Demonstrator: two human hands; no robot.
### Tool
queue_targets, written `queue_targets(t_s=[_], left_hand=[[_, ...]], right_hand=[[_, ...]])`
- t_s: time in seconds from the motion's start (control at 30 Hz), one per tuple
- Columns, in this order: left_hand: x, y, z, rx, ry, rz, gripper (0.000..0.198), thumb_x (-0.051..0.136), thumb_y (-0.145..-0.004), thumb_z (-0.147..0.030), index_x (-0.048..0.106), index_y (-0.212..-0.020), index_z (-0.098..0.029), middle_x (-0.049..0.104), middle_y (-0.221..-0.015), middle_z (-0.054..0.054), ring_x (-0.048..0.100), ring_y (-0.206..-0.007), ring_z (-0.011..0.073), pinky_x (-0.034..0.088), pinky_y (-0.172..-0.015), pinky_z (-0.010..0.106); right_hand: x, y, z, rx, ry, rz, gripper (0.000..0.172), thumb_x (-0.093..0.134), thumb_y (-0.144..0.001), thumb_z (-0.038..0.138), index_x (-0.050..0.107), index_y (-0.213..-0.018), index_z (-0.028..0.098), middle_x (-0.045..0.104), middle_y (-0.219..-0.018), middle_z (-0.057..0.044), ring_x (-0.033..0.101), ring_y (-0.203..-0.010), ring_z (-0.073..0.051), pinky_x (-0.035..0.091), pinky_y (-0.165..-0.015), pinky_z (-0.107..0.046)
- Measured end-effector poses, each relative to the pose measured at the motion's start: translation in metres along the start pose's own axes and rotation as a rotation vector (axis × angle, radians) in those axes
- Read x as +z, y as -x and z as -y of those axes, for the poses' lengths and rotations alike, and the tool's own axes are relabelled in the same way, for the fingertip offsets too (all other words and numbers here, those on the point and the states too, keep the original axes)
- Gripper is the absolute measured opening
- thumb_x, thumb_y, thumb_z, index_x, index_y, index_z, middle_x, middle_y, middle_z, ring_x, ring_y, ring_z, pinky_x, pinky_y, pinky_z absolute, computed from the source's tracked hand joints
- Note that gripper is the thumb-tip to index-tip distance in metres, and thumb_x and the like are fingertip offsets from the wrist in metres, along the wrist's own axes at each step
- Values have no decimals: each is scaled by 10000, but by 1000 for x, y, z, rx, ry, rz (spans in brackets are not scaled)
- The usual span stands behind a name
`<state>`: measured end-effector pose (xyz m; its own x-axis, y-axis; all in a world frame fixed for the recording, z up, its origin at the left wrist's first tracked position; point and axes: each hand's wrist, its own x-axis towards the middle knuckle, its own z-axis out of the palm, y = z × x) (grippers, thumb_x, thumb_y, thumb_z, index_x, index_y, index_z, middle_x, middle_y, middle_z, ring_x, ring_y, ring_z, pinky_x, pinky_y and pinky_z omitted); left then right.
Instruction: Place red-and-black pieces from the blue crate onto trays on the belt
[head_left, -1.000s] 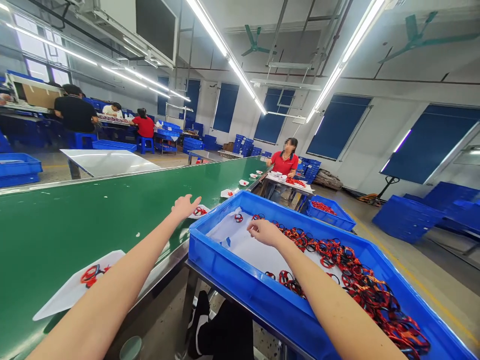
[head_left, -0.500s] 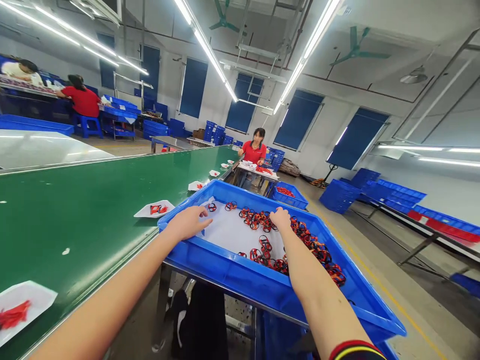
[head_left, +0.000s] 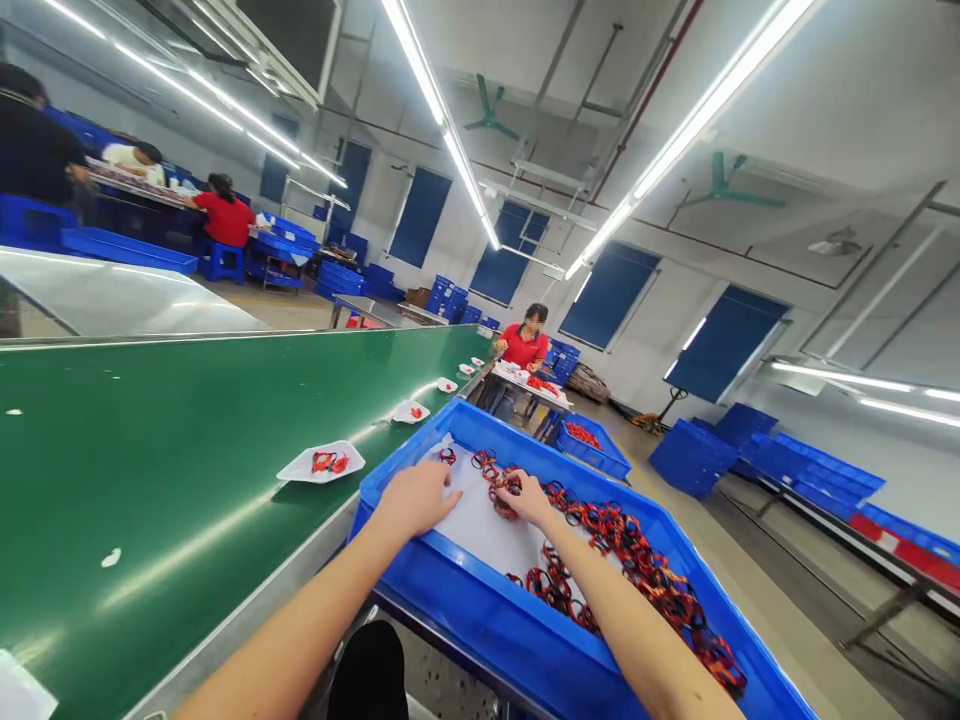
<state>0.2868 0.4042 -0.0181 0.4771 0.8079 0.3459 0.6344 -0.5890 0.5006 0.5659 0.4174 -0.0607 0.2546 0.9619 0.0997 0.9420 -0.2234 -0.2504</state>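
Note:
A blue plastic tray [head_left: 480,580] stands before me, lined with a white sheet [head_left: 480,530]. Many small red-and-black looped pieces [head_left: 637,545] lie heaped along its right side, with a smaller group near the front. My right hand [head_left: 531,500] reaches in over the middle, thumb and fingers closed around a red-and-black looped piece [head_left: 505,502] at the heap's left end. Over the tray's left rim, my left hand [head_left: 420,497] is open, fingers and thumb apart and holding nothing. One loose looped piece [head_left: 447,456] lies just beyond it.
A green conveyor belt [head_left: 187,430] runs along my left. On it are white dishes, the nearer full one [head_left: 321,462] holding red pieces. A co-worker in red [head_left: 523,345] sits ahead beside another blue tray [head_left: 600,455]. Stacked blue trays [head_left: 690,450] stand at right.
My right hand has moved left, from the heap toward its left end. My left hand stays by the left rim. The view has shifted, and the belt dishes appear in different places.

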Motion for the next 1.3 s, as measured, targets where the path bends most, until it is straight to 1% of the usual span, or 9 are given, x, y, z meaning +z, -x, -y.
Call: queue_targets(t_s=[0.1,0.3,0.47,0.8,0.97,1.07,1.17,1.23,1.3], left_hand=[[-2,4,1,-5,28,-25,307,496,-776,-461,655,-884,-221,694,-940,102,641,-871,277,460,-734,354],[-1,7,1,-4,89,-72,235,522,-764,-419,653,-817,-232,698,-870,90,646,-836,265,459,-709,345],[-5,6,1,-1,191,-145,234,490,-789,-397,638,-830,-220,686,-857,75,631,-820,251,457,-712,352],[-12,19,-9,-141,561,-310,220,529,-788,-403,608,-817,-199,649,-945,77,581,-928,227,433,-875,370],[-23,55,-29,-268,865,-357,467,306,-881,-542,537,-1061,-179,619,-1104,125,592,-1011,194,483,-838,324],[-38,91,-40,-349,1368,-169,628,192,-851,-657,515,-1120,-191,636,-1068,124,629,-959,216,515,-795,376],[-54,131,-41,-399,1969,29,508,361,-812,-652,577,-894,-199,670,-916,80,648,-863,239,513,-800,455],[-61,158,-33,-485,2100,-79,380,428,-838,-535,578,-774,-191,673,-785,53,653,-758,208,525,-771,418],[-65,183,-20,-620,2108,-308,234,469,-845,-397,603,-837,-205,672,-732,19,647,-671,173,543,-686,354]], right_hand=[[3,10,28,-175,-32,7,248,531,-790,276,605,-1011,191,598,-1074,-79,568,-1026,-229,407,-902,-355],[0,28,66,-437,-161,150,131,594,-733,201,660,-847,192,677,-872,-26,620,-823,-187,476,-780,-301],[-12,29,79,-410,-245,189,206,495,-831,307,619,-931,175,622,-687,4,526,-475,-103,428,-442,-211],[-44,41,82,-365,-276,328,234,584,-771,377,610,-749,146,609,-650,-19,465,-431,-75,324,-342,-160],[-100,76,123,-456,-396,177,348,493,-824,509,601,-880,183,520,-538,31,399,-386,-81,332,-360,-192],[-124,118,166,-742,-399,169,247,504,-844,448,614,-854,227,588,-651,3,500,-507,-127,420,-467,-242],[-117,160,209,-1151,-228,139,87,565,-827,309,638,-818,261,630,-811,-13,578,-715,-166,461,-654,-294],[-97,181,234,-1271,-42,79,93,580,-819,323,640,-849,257,618,-845,-21,558,-656,-154,432,-580,-271],[-73,195,255,-1344,75,16,192,568,-820,406,634,-866,232,610,-847,-32,533,-608,-150,390,-496,-249]])
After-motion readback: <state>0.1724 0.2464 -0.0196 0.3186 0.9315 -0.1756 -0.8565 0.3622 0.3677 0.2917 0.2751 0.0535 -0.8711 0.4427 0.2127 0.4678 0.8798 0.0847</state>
